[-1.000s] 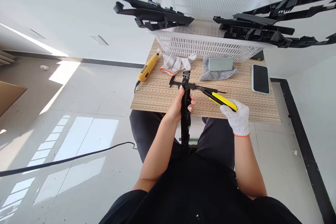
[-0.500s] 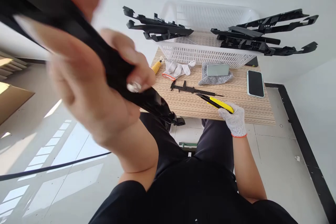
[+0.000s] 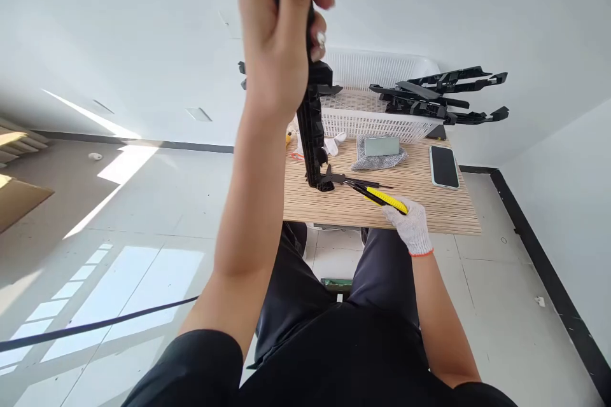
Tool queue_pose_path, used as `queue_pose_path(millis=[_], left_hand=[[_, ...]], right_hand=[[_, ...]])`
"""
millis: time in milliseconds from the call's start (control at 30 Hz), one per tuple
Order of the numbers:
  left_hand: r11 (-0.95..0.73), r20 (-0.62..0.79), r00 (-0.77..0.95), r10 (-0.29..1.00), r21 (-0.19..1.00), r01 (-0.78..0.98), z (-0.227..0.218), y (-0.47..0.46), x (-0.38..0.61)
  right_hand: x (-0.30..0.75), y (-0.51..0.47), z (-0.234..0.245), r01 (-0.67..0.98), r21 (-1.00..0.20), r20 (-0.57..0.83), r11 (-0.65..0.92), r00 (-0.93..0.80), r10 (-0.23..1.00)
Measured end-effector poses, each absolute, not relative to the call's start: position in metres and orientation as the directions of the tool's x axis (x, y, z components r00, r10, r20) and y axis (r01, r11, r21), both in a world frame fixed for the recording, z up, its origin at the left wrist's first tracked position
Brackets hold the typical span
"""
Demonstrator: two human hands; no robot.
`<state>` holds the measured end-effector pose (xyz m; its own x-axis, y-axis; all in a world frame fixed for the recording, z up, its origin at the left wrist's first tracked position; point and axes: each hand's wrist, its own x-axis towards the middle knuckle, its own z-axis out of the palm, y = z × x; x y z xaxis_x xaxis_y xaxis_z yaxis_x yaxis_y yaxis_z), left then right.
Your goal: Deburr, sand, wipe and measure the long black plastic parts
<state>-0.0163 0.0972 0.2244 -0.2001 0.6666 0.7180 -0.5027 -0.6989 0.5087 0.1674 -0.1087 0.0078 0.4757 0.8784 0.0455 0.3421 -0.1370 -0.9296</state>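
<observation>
Wrapped round a long black plastic part (image 3: 312, 130) is my bare left hand (image 3: 284, 32), raised high in front of the basket. The part hangs steeply down, its lower end in front of the black caliper (image 3: 356, 180); I cannot tell whether they touch. My right hand (image 3: 409, 224), in a white knitted glove with an orange cuff, is closed on a yellow and black utility knife (image 3: 387, 199) above the table's front edge. The knife's front end points left, close to the caliper. My left forearm and the part hide some of the basket's left side.
A white slatted basket (image 3: 372, 122) holds several black plastic parts (image 3: 429, 92) that stick out past its sides. On the striped wooden table (image 3: 429, 203) lie a grey cloth pad with a pale block (image 3: 382, 146), a phone (image 3: 443, 166) and a white glove (image 3: 334, 144). A cardboard box (image 3: 21, 200) is at left.
My left hand has swung away from the camera, forward and to the right, turning the black part from slanted to nearly upright. My right hand still holds the knife. The view has shifted somewhat.
</observation>
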Motion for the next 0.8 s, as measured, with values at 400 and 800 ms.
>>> queue_pose_path(millis=[400,800], left_hand=[[-0.606,0.710,0.152,0.688,0.677,-0.418,0.164,0.097,-0.019],[-0.681,0.701,-0.074,0.709,0.653,-0.332,0.158,0.088,-0.027]], right_hand=[[0.169,-0.108,0.009,0.404,-0.903,0.058,-0.149,0.457,0.888],[0.171,-0.110,0.005,0.373,-0.918,0.067,-0.137,0.486,0.872]])
